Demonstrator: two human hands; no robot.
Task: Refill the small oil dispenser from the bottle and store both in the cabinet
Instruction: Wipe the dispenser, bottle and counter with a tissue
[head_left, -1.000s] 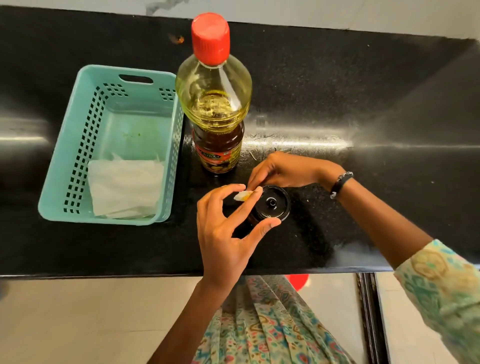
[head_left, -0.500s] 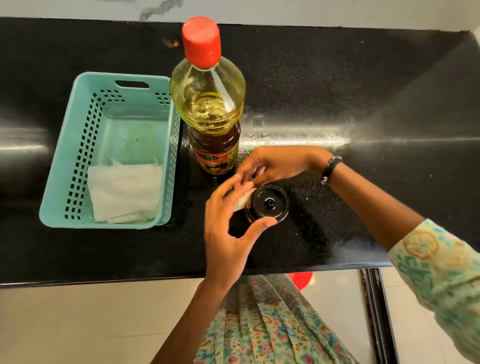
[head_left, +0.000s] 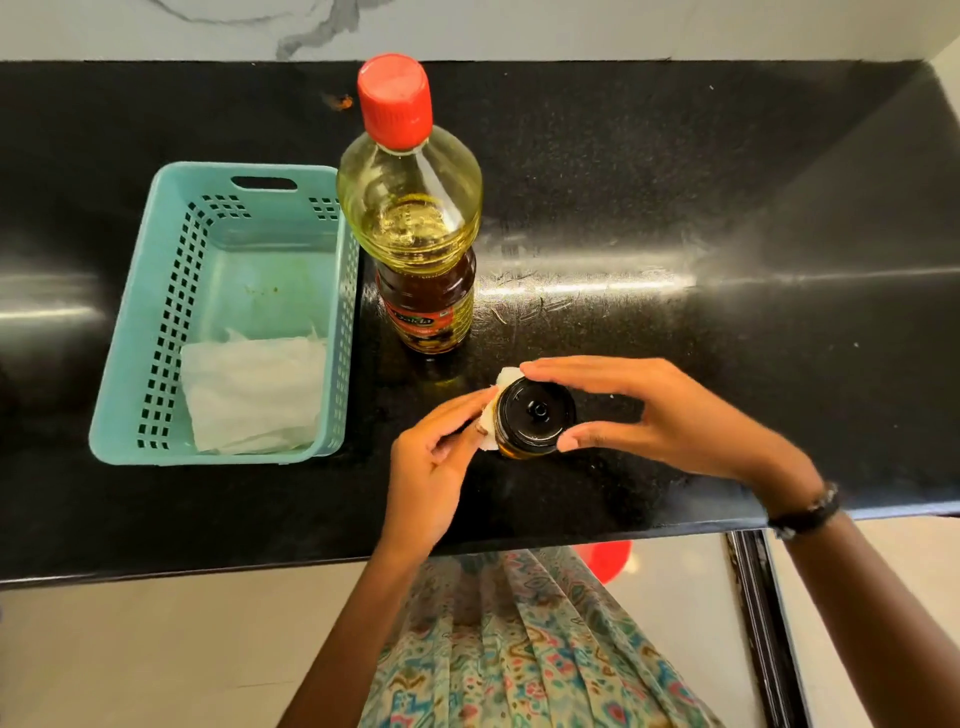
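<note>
The small oil dispenser (head_left: 535, 415), a little glass jar of amber oil with a black lid, stands on the black counter (head_left: 675, 208) near its front edge. My right hand (head_left: 654, 415) holds the dispenser between thumb and fingers around the lid. My left hand (head_left: 441, 452) presses a white piece of tissue (head_left: 501, 384) against the dispenser's left side. The tall oil bottle (head_left: 421, 244), with its red cap on and yellow oil inside, stands upright just behind the dispenser, apart from both hands.
A teal perforated basket (head_left: 166, 291) sits left of the bottle, with folded white tissue (head_left: 254, 389) lying in its near end. A pale wall runs along the counter's back. Below the front edge are a patterned garment, a red object on the floor and a dark door frame.
My right hand moved from behind the dispenser to its right side and now holds it around the lid. The left hand shifted lower, with the tissue against the jar's left side.
</note>
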